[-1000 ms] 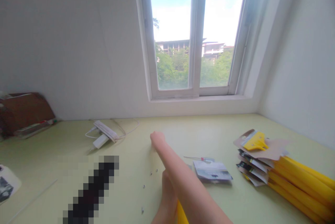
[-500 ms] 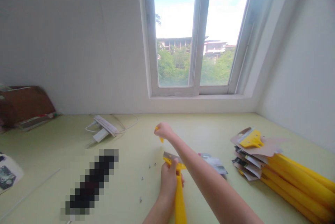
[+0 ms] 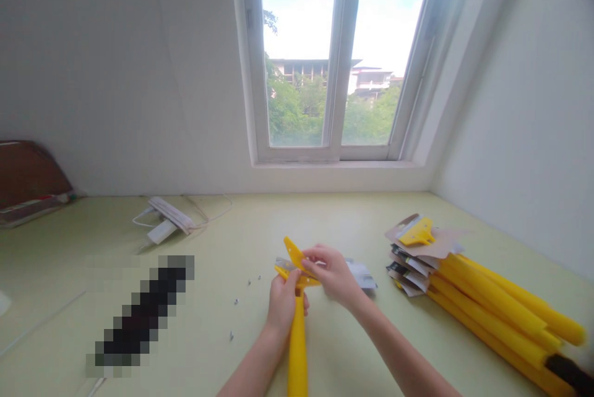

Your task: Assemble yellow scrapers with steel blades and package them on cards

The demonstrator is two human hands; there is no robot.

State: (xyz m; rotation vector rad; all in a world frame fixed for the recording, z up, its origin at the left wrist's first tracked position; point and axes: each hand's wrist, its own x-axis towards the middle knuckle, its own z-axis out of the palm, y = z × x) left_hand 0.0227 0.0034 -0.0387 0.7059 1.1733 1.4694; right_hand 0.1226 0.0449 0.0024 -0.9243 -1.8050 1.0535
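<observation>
My left hand [image 3: 282, 299] is closed around the neck of a yellow scraper [image 3: 297, 350], whose long handle points down toward me. A metal blade [image 3: 282, 263] shows at the scraper's head, partly covered by a yellow piece. In my right hand [image 3: 330, 273], a yellow cover plate [image 3: 293, 251] with small holes is pinched between thumb and fingers. It is tilted just above the blade; whether the two touch I cannot tell. Several small screws [image 3: 236, 302] lie on the table left of my left hand.
Packaged yellow scrapers [image 3: 487, 304] are stacked on the right of the pale green table [image 3: 195, 335]. Grey flat pieces [image 3: 362, 276] lie behind my right hand. A power strip [image 3: 171, 214] with cables sits at back left, near a pixelated dark object [image 3: 143, 310].
My right hand has come back toward me and down to the scraper's head, bringing the yellow cover plate over the blade. My left hand keeps its hold on the scraper. The view has shifted slightly.
</observation>
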